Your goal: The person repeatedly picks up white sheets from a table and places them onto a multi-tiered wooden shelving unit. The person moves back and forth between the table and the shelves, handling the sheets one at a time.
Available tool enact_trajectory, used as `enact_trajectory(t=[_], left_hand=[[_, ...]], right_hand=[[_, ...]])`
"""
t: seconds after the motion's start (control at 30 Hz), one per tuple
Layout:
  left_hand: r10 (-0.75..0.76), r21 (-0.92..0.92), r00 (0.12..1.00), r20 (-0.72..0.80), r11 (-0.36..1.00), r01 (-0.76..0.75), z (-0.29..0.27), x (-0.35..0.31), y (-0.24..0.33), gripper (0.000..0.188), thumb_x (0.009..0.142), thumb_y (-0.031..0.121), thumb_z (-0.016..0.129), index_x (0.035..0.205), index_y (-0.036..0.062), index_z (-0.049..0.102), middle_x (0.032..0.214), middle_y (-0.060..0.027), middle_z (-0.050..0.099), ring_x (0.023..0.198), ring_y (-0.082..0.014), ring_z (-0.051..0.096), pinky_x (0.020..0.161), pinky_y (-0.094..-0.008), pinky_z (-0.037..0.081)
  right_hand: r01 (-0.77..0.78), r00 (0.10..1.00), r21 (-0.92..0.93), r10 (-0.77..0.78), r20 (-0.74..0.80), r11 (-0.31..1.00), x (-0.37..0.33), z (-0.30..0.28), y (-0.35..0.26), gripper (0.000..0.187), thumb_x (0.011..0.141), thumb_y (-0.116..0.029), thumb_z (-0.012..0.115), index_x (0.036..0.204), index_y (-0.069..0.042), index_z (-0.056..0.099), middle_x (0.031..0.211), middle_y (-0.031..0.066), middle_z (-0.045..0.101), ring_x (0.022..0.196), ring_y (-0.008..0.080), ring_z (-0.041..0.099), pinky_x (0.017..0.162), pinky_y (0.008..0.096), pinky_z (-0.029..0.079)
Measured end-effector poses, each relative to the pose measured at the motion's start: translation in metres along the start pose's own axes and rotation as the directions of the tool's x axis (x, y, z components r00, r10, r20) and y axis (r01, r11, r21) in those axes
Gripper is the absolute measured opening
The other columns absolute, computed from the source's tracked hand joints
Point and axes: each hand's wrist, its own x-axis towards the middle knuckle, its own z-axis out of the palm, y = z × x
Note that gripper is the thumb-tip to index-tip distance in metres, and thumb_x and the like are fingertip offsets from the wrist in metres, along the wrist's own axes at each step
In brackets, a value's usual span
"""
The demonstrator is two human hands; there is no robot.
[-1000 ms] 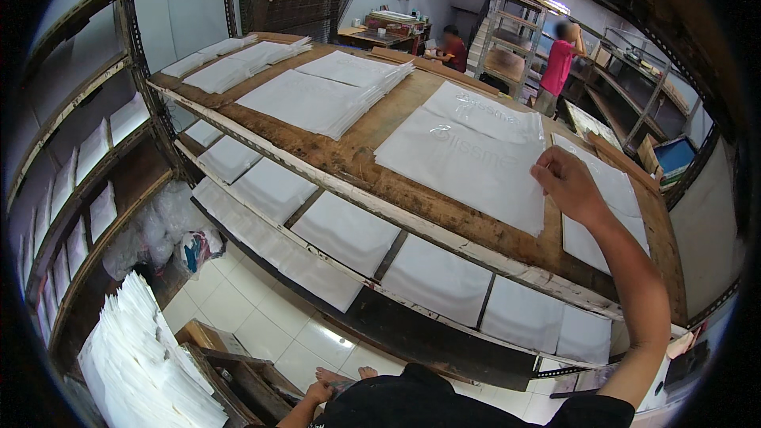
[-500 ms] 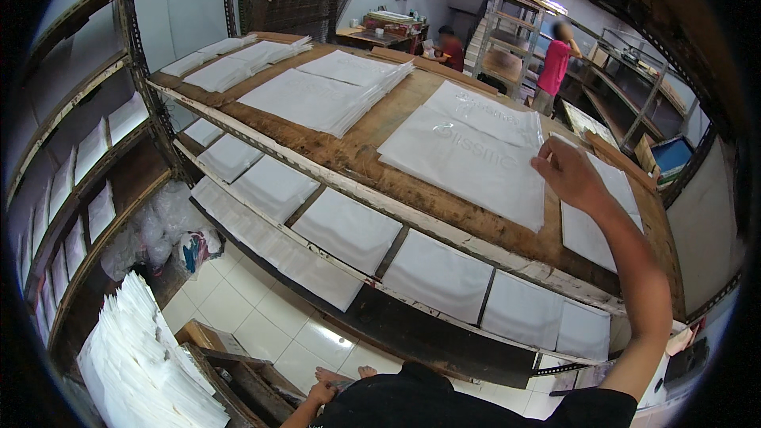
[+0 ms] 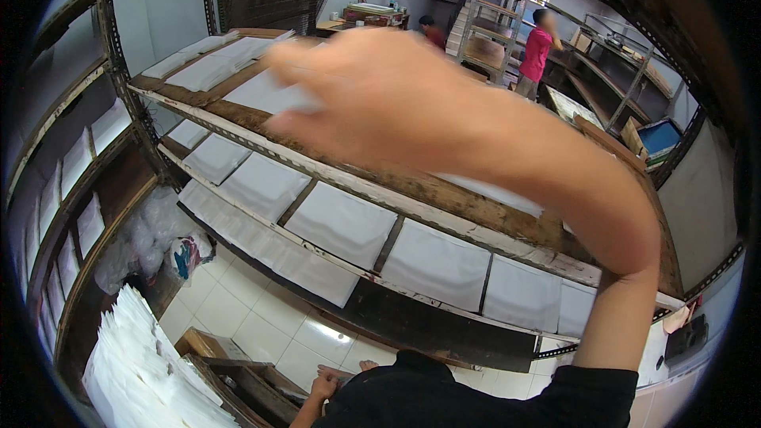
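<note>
My right hand (image 3: 349, 95) reaches leftward across the upper shelf, its fingers smeared by motion. Its forearm and wrist hide much of the stacks beneath. Near the fingertips, part of a stack of thin white sheets (image 3: 265, 93) shows on the brown board (image 3: 261, 124). Farther left lies another white stack (image 3: 214, 71) with uneven, fanned edges. Low in the view my left hand (image 3: 323, 387) hangs beside my dark shirt, close to my feet; it looks small and its fingers are not clear. I see nothing in it.
A lower shelf holds a row of white stacks (image 3: 341, 222). At lower left stands a tall pile of white sheets (image 3: 151, 364) by a wooden crate (image 3: 238, 376). Metal uprights (image 3: 119, 87) frame the rack. Two people, one in a pink shirt (image 3: 537, 53), are beyond it.
My right hand has swept left and closer to the camera, away from the embossed-looking white sheets at right, which my arm now covers. The view has shifted slightly. My left hand stays low.
</note>
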Motion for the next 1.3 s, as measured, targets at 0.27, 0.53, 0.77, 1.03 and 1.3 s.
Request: enact_trajectory(t=[0.27, 0.53, 0.77, 1.03, 1.3], left_hand=[[0.008, -0.105, 0.988, -0.153, 0.994, -0.024, -0.047, -0.008, 0.015, 0.042, 0.086, 0.039, 0.064, 0.107, 0.0026, 0.067, 0.098, -0.0221, 0.07, 0.095, -0.0359, 0.067, 0.083, -0.0421, 0.052], [-0.06, -0.214, 0.895, -0.442, 0.976, -0.041, -0.13, -0.06, 0.036, 0.043, 0.087, 0.037, 0.062, 0.111, 0.0013, 0.066, 0.096, -0.0229, 0.069, 0.092, -0.0379, 0.067, 0.084, -0.0438, 0.052], [-0.001, -0.204, 0.708, -0.706, 0.958, -0.203, -0.172, -0.114, 0.051, 0.036, 0.091, 0.03, 0.056, 0.112, 0.002, 0.063, 0.102, -0.0203, 0.066, 0.098, -0.0373, 0.063, 0.086, -0.0471, 0.049], [-0.255, -0.389, 0.424, -0.869, 0.882, -0.266, -0.212, -0.226, 0.062, 0.03, 0.092, 0.026, 0.057, 0.111, 0.0033, 0.061, 0.098, -0.0152, 0.065, 0.091, -0.0326, 0.064, 0.08, -0.0444, 0.05], [-0.316, -0.336, 0.113, -0.942, 0.892, -0.302, -0.232, -0.267, 0.055, 0.026, 0.093, 0.025, 0.057, 0.107, 0.0042, 0.065, 0.092, -0.0118, 0.065, 0.081, -0.0304, 0.064, 0.074, -0.0414, 0.051]], right_hand=[[0.639, 0.764, 0.257, -0.635, -0.11, 0.725, 0.125, 0.09, -0.176, 0.016, 0.081, -0.02, 0.064, 0.085, -0.004, 0.068, 0.083, 0.013, 0.072, 0.081, 0.0271, 0.071, 0.066, 0.0409, 0.054], [0.413, 0.727, 0.826, -0.686, -0.044, 0.384, 0.14, 0.207, -0.266, 0.031, 0.089, -0.032, 0.062, 0.102, -0.004, 0.06, 0.089, 0.0201, 0.068, 0.081, 0.0378, 0.067, 0.072, 0.0488, 0.052], [-0.408, 0.832, 0.871, -0.282, 0.478, 0.274, 0.006, 0.467, -0.251, 0.029, 0.094, -0.029, 0.062, 0.097, 0.0, 0.065, 0.076, 0.0037, 0.062, 0.072, 0.014, 0.057, 0.065, 0.03, 0.047], [-0.856, 0.112, 0.247, -0.305, 0.946, 0.454, -0.256, 0.614, -0.196, 0.027, 0.096, -0.029, 0.054, 0.078, -0.008, 0.055, 0.066, 0.0028, 0.052, 0.056, 0.0162, 0.049, 0.051, 0.035, 0.042], [-0.704, 0.183, 0.339, -0.302, 0.936, 0.624, -0.207, 0.633, -0.206, 0.021, 0.094, -0.023, 0.057, 0.087, -0.004, 0.056, 0.07, 0.0059, 0.056, 0.059, 0.0172, 0.054, 0.053, 0.0336, 0.044]])
